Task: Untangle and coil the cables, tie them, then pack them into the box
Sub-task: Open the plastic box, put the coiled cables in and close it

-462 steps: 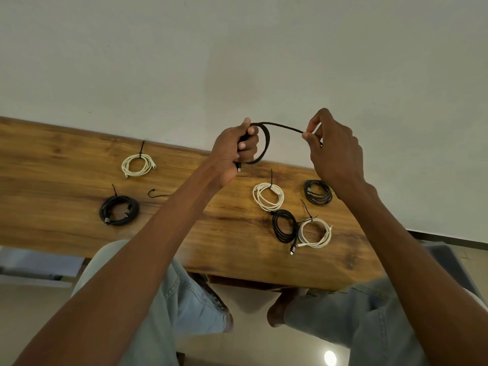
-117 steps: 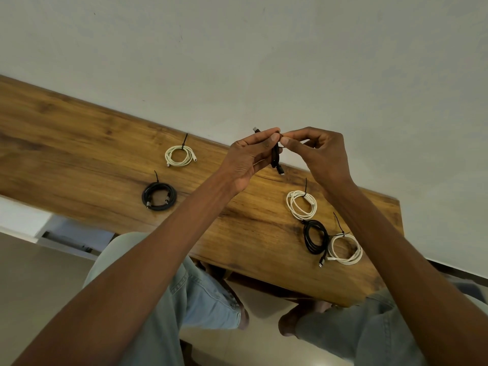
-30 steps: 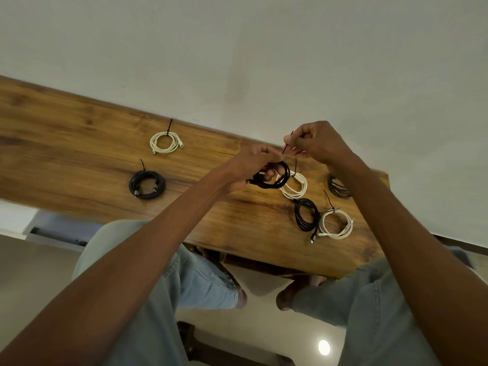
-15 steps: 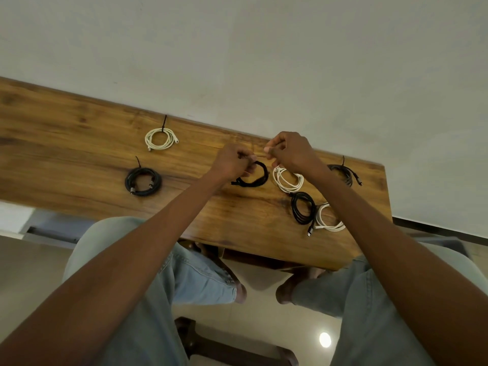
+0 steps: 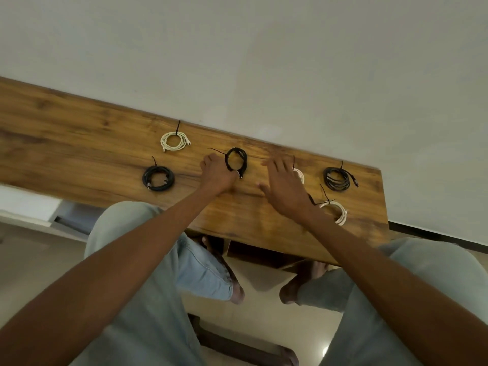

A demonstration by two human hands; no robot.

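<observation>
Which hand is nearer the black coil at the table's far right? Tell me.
Right. The right hand hovers open just left of that black coil; the left hand grips another black coil farther left.

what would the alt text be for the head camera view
A person's left hand grips a tied black cable coil on a wooden table while the right hand hovers open beside it. Other tied coils, white and black, lie around them.

Likely a plain room in a home: a narrow wooden desk [image 5: 79, 133] against a bare white wall [image 5: 237, 62], glossy tiled floor [image 5: 264, 283], the seated person barefoot.
</observation>
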